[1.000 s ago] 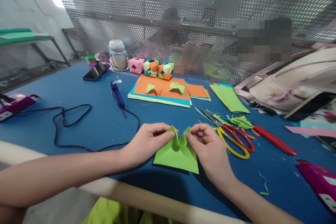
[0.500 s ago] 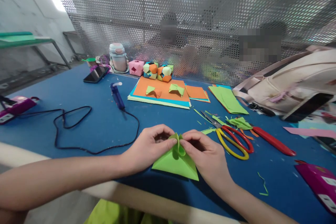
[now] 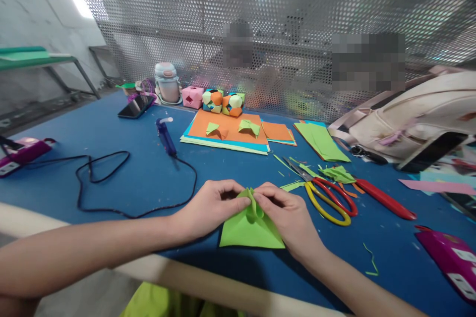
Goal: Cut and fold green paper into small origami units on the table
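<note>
A sheet of light green paper [image 3: 250,232] is held above the near edge of the blue table, its far end gathered into a curled fold. My left hand [image 3: 213,210] pinches the fold from the left, thumb on top. From the right, my right hand [image 3: 288,215] pinches the same fold, its thumb and fingertips close to the left thumb. The fingers behind the paper are partly hidden. Right of my hands lie scissors [image 3: 329,203] with one yellow and one red handle, beside green paper scraps [image 3: 337,174] and a red-handled tool [image 3: 386,199].
A blue glue gun [image 3: 166,137] with a looping black cord lies at left. Behind are stacked coloured sheets [image 3: 226,144], folded paper cubes [image 3: 234,104], a bottle [image 3: 167,84] and a phone [image 3: 136,106]. A pale backpack [image 3: 420,109] and purple power strip [image 3: 449,257] are at right.
The green paper has turned slightly, its near edge now more level and a little higher. Both hands keep their pinch, and my right hand has shifted slightly left.
</note>
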`<state>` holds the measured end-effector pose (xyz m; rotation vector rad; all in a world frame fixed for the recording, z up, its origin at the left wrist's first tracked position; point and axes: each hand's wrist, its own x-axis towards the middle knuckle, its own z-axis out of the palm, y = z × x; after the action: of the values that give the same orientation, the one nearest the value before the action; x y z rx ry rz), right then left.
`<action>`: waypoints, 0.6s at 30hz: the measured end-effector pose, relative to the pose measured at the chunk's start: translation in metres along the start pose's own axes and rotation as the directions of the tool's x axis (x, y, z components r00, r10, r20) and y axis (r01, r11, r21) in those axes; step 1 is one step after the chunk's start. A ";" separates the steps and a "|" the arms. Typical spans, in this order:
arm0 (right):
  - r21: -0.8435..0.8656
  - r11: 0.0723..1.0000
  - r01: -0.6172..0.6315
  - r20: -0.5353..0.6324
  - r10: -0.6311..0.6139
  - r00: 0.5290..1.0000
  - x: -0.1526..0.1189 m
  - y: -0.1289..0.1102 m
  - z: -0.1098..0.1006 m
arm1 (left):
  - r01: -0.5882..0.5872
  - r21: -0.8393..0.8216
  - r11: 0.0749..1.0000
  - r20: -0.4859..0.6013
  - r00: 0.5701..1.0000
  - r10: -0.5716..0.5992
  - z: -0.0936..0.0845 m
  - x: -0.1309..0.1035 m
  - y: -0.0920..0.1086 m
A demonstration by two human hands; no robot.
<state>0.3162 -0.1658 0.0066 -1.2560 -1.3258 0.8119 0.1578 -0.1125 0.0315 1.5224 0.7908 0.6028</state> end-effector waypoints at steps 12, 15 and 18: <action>-0.211 0.960 0.185 0.024 -0.184 0.983 -0.006 -0.012 0.002 | -0.033 0.098 0.995 -0.049 0.998 0.038 0.001 -0.001 -0.004; -0.270 0.938 0.219 -0.001 -0.227 0.974 -0.006 -0.011 0.004 | -0.041 0.116 0.992 -0.036 0.998 0.045 0.001 0.000 -0.007; -0.299 0.928 0.224 -0.022 -0.241 0.970 -0.006 -0.010 0.003 | -0.053 0.120 0.991 -0.005 0.999 0.054 0.001 0.001 -0.009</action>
<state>0.3099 -0.1729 0.0140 -1.3085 -1.5540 0.4158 0.1581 -0.1126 0.0225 1.6563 0.8068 0.6107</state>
